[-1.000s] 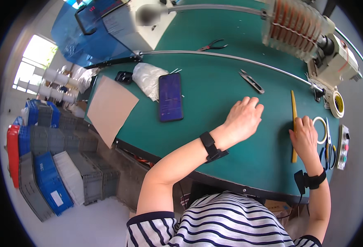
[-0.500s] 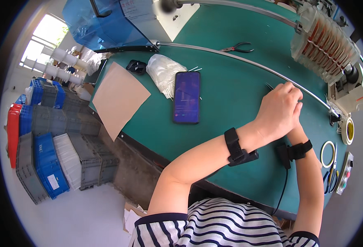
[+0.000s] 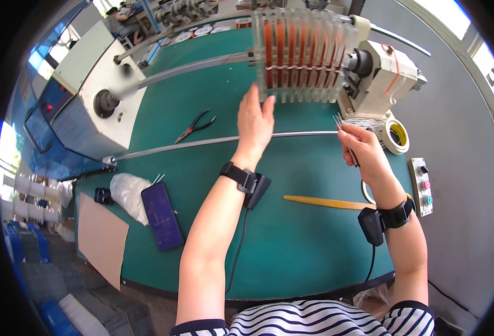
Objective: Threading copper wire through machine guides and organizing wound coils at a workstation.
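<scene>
My left hand (image 3: 254, 120) is open, its thumb and fingers apart, at the lower left edge of a clear plastic winding former (image 3: 300, 53). Copper-coloured wire fills the former's several slots, and a white tie runs across them. Whether my fingertips touch the plastic, I cannot tell. To the right, my right hand (image 3: 364, 148) is closed around a pair of slim metal tweezers (image 3: 338, 121), tips pointing up and away. Just beyond it lies a bundle of thin white ties (image 3: 367, 122) below the machine's white tailstock (image 3: 382, 75).
A metal rod (image 3: 202, 144) crosses the green table (image 3: 280, 252). Pliers (image 3: 193, 127), a phone (image 3: 163, 218), a plastic bag (image 3: 129, 195) and brown paper (image 3: 102, 238) lie left. A yellow strip (image 3: 325, 202), tape roll (image 3: 397, 136) and button box (image 3: 420, 187) are right.
My view has turned right and up toward the machine. The hands, close together before, have parted: the left is at the winding former, the right farther right with the tweezers.
</scene>
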Demonstrator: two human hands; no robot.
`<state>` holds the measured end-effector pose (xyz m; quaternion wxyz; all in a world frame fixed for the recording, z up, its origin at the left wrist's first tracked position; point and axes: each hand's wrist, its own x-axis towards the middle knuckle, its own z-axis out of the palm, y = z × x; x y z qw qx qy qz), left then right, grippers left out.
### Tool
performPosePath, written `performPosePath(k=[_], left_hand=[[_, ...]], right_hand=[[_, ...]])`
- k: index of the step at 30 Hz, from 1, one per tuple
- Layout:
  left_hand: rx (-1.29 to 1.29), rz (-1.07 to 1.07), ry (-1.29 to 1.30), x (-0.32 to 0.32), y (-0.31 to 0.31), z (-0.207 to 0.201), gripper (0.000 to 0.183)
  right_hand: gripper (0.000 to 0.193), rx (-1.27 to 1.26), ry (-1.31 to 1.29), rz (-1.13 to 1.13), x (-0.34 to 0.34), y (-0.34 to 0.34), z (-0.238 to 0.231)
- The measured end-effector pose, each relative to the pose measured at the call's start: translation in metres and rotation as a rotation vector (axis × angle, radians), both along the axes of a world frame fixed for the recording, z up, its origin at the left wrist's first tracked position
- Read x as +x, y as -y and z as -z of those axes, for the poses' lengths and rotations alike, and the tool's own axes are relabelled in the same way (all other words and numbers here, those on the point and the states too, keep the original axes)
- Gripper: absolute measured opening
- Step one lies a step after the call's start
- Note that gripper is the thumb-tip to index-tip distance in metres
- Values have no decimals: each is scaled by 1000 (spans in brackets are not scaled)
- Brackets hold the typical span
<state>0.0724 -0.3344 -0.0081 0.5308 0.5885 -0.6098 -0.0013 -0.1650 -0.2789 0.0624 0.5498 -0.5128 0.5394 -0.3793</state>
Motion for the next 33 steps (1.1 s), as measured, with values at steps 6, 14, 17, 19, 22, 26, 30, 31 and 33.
performPosePath(k=[6, 14, 17, 19, 22, 26, 30, 31, 33], left_hand=[[107, 53, -101, -12, -3, -16, 36], [91, 16, -64, -11, 2, -11, 36], [122, -9, -64, -10, 0, -12, 35], [103, 9, -75, -11, 1, -12, 36], [106, -18, -45, -10, 2, -10, 36], [93, -1, -65, -12, 3, -10, 37], [149, -31, -79, -14, 0, -13, 36], [144, -46, -89, -13, 0, -14, 35], [128, -24, -80, -13, 1, -12, 35]], right_hand=[[29, 117, 304, 115, -7, 43, -35], [27, 306, 625, 103, 15, 92, -39], [26, 301, 622, 106, 18, 91, -38], [25, 302, 600, 104, 19, 91, -38], [23, 262, 651, 114, 21, 94, -33], [22, 250, 664, 113, 24, 95, -30], [21, 182, 606, 96, 23, 86, -28], [21, 177, 595, 76, 24, 84, -29], [21, 207, 606, 71, 26, 82, -33]])
